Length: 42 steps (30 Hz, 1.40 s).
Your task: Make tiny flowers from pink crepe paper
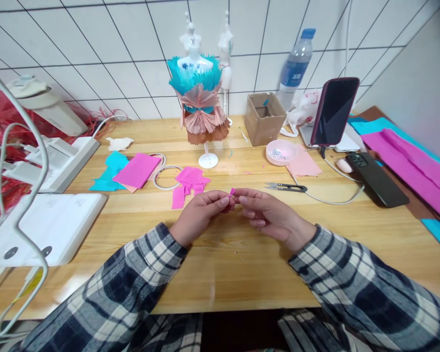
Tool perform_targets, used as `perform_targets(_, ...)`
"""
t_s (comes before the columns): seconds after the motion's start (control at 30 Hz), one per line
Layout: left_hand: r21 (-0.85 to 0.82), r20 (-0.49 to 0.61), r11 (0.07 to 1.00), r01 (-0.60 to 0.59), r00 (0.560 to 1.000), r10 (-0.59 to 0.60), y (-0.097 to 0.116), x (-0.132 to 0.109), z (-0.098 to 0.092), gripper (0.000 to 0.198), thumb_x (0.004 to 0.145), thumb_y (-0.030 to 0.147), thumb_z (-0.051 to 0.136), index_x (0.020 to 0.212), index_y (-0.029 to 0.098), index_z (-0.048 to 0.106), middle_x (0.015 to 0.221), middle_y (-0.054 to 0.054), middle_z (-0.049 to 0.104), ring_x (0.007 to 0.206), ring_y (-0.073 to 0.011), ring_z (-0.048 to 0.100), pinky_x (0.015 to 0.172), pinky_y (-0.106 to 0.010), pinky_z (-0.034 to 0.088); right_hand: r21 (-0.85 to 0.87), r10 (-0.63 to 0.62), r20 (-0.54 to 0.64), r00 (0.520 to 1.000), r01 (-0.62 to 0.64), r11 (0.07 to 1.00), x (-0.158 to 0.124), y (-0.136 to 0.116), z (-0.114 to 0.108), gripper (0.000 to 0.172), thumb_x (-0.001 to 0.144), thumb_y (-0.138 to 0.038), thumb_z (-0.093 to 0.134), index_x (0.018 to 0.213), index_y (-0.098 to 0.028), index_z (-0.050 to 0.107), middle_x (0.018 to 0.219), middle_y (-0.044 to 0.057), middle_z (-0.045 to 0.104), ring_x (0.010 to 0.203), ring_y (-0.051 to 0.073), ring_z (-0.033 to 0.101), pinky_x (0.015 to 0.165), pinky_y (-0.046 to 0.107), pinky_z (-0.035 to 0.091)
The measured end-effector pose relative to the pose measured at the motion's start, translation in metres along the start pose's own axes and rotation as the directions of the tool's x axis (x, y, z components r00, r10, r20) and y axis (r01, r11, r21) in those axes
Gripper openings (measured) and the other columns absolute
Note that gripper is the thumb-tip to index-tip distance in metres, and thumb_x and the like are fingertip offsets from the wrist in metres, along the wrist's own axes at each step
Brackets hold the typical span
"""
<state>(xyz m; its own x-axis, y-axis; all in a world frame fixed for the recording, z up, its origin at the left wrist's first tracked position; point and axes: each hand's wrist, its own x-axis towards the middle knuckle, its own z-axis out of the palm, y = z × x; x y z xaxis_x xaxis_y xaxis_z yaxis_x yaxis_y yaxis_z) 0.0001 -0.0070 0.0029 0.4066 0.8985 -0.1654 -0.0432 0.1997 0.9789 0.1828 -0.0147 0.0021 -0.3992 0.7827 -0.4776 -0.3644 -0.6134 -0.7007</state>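
Between the fingertips of both hands is a small piece of magenta crepe paper (232, 191), mostly hidden by the fingers. My left hand (204, 211) pinches it from the left, thumb on top. My right hand (273, 212) meets it from the right with thumb and index finger closed, the other fingers curled below. Just beyond the left hand lie several cut magenta paper pieces (190, 181). Thread snips (286, 187) rest on the table past the right hand. Farther back stands a small white mannequin (196, 51) in a ruffled paper dress (201, 105) of turquoise, pink and brown.
A pink dish (281, 152) of small beads and a cardboard box (264, 120) stand behind the snips. Phones (335, 112), a water bottle (297, 66) and paper sheets (414, 166) are at right. A power strip (71, 164), cables and a white device (44, 227) occupy the left.
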Motion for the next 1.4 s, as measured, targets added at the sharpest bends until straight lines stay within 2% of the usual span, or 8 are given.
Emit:
perform_targets(0.07, -0.094, 0.017, 0.995, 0.02, 1.0, -0.018, -0.001, 0.0, -0.001, 0.021, 0.079, 0.034, 0.066, 0.077, 0.014, 0.067, 0.078, -0.003, 0.063, 0.078, -0.0147, 0.056, 0.079, -0.028, 0.044, 0.003, 0.016, -0.013, 1.0, -0.016, 1.0, 0.0, -0.002, -0.002, 0.038, 0.068, -0.024, 0.075, 0.104, -0.024, 0.064, 0.085, -0.001, 0.064, 0.046, 0.002, 0.036, 0.035, 0.014, 0.017)
perform_targets(0.23, -0.199, 0.087, 0.975, 0.102, 0.992, -0.087, -0.003, 0.0, -0.002, 0.022, 0.082, 0.035, 0.063, 0.079, 0.013, 0.066, 0.081, -0.004, 0.062, 0.078, -0.0148, 0.057, 0.077, -0.028, 0.044, -0.169, -0.149, -0.034, 0.988, 0.141, 0.975, 0.001, 0.0, -0.002, 0.039, 0.069, -0.033, 0.076, 0.105, -0.022, 0.066, 0.072, -0.002, 0.062, 0.045, 0.004, 0.04, 0.034, 0.016, 0.022)
perform_targets(0.4, -0.065, 0.077, 0.996, 0.068, 0.995, -0.063, -0.003, -0.001, -0.002, 0.024, 0.084, 0.037, 0.06, 0.081, 0.013, 0.065, 0.08, -0.004, 0.06, 0.079, -0.0154, 0.054, 0.078, -0.028, 0.042, -0.302, -0.217, -0.025, 0.976, 0.2, 0.932, 0.0, 0.003, 0.001, 0.037, 0.067, -0.041, 0.076, 0.096, -0.019, 0.069, 0.08, 0.001, 0.068, 0.045, 0.004, 0.041, 0.035, 0.017, 0.026)
perform_targets(0.6, 0.193, 0.061, 0.98, 0.038, 0.997, -0.05, 0.002, -0.002, 0.002, 0.029, 0.083, 0.043, 0.059, 0.08, 0.014, 0.063, 0.074, 0.0, 0.056, 0.072, -0.0135, 0.049, 0.07, -0.025, 0.038, -0.396, -0.301, -0.029, 0.953, 0.265, 0.879, 0.001, 0.006, -0.001, 0.037, 0.067, -0.044, 0.075, 0.092, -0.018, 0.069, 0.068, -0.001, 0.063, 0.046, 0.006, 0.044, 0.038, 0.018, 0.031)
perform_targets(0.93, 0.134, 0.103, 0.99, 0.036, 0.993, -0.05, 0.004, -0.003, 0.002, 0.027, 0.084, 0.039, 0.059, 0.077, 0.014, 0.067, 0.076, -0.002, 0.063, 0.077, -0.0142, 0.054, 0.078, -0.027, 0.042, -0.531, -0.385, -0.024, 0.923, 0.315, 0.787, 0.003, 0.005, -0.002, 0.032, 0.071, -0.043, 0.072, 0.09, -0.018, 0.067, 0.068, -0.001, 0.061, 0.046, 0.006, 0.045, 0.039, 0.02, 0.034)
perform_targets(1.17, 0.134, 0.134, 0.99, 0.033, 0.99, -0.051, 0.003, -0.002, 0.001, 0.027, 0.085, 0.038, 0.058, 0.077, 0.014, 0.067, 0.077, -0.002, 0.064, 0.078, -0.0146, 0.056, 0.08, -0.027, 0.043, -0.672, -0.439, 0.048, 0.897, 0.354, 0.651, 0.001, -0.002, -0.002, 0.028, 0.072, -0.043, 0.071, 0.079, -0.016, 0.064, 0.069, 0.0, 0.059, 0.047, 0.006, 0.044, 0.042, 0.02, 0.035)
perform_targets(1.33, 0.148, 0.138, 0.989, 0.02, 0.99, -0.041, 0.007, -0.004, 0.0, 0.028, 0.085, 0.037, 0.057, 0.074, 0.014, 0.066, 0.074, -0.002, 0.061, 0.075, -0.014, 0.054, 0.077, -0.026, 0.042, -0.621, -0.372, 0.117, 0.921, 0.36, 0.696, -0.003, -0.008, -0.006, 0.044, 0.074, -0.04, 0.069, 0.112, -0.021, 0.059, 0.095, 0.002, 0.06, 0.052, 0.006, 0.047, 0.04, 0.018, 0.039)
perform_targets(1.4, 0.116, 0.131, 0.993, 0.032, 0.99, -0.047, 0.007, -0.004, -0.001, 0.027, 0.085, 0.037, 0.057, 0.073, 0.013, 0.064, 0.072, -0.001, 0.06, 0.074, -0.0133, 0.053, 0.076, -0.025, 0.041, -0.629, -0.361, 0.147, 0.921, 0.369, 0.685, -0.004, -0.009, -0.007, 0.044, 0.074, -0.041, 0.069, 0.111, -0.02, 0.059, 0.086, 0.001, 0.06, 0.052, 0.007, 0.047, 0.04, 0.018, 0.039)
